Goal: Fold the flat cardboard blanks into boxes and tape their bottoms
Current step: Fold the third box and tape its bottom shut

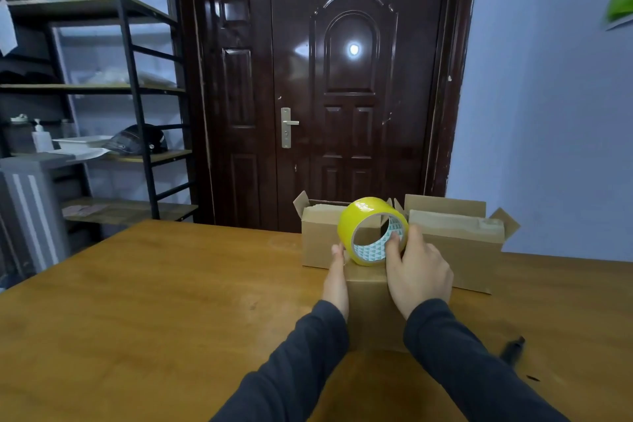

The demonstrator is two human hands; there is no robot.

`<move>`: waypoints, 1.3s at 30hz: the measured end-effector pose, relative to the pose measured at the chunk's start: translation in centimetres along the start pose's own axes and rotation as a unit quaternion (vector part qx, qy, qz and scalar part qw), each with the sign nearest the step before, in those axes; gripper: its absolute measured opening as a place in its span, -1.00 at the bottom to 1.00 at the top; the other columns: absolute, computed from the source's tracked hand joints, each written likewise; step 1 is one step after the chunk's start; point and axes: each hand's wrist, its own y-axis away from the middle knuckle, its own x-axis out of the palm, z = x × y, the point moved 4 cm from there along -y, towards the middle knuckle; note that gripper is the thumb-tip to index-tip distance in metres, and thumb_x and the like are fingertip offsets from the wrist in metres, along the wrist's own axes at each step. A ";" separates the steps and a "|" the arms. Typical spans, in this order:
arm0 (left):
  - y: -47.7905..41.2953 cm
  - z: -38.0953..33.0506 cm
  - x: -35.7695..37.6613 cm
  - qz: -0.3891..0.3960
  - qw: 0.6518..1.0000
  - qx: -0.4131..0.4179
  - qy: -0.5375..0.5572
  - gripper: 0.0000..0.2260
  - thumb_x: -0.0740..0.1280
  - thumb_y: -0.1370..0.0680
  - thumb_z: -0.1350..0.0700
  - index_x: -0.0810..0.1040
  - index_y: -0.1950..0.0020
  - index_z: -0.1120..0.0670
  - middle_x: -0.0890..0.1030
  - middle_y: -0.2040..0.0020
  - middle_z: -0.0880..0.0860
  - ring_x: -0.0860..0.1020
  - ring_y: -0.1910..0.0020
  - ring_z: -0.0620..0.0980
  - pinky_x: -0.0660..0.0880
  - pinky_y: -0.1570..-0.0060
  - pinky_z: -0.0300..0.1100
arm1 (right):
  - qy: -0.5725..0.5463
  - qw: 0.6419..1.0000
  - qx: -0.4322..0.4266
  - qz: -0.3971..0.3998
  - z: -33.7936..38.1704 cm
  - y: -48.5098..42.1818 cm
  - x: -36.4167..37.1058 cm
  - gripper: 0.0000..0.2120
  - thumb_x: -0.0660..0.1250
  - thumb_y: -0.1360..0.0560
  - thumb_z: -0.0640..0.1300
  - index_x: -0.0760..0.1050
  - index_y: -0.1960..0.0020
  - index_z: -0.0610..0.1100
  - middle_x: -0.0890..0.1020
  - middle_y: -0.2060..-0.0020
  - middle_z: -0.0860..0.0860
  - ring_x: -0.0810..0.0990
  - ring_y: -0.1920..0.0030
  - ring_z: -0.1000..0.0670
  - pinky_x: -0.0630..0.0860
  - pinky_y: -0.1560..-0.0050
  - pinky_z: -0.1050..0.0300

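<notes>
A brown cardboard box stands on the wooden table between my forearms. My right hand grips a yellow tape roll at the box's far top edge, thumb inside the roll's core. My left hand lies flat against the box's left side, fingertips near the roll. Behind stand two folded boxes, one on the left and one on the right, both with taped sides up and flaps sticking out.
A dark door stands beyond the table's far edge. Black metal shelves with a helmet and bottles fill the left. A dark pen-like object lies on the table at the right, near my right sleeve.
</notes>
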 end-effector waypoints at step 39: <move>1.4 1.0 -0.1 -0.121 0.878 0.307 -0.348 -0.07 -0.36 -0.34 -0.52 0.17 -0.54 -0.08 0.44 -0.40 0.02 0.39 -0.35 -0.04 0.30 -0.38 -0.11 | -0.191 0.975 0.001 0.114 -3.1 -4.9 -3.5 -0.89 0.20 -0.61 -0.12 0.30 0.00 -0.14 0.48 0.26 -0.01 0.47 0.30 0.04 0.33 0.38 0.20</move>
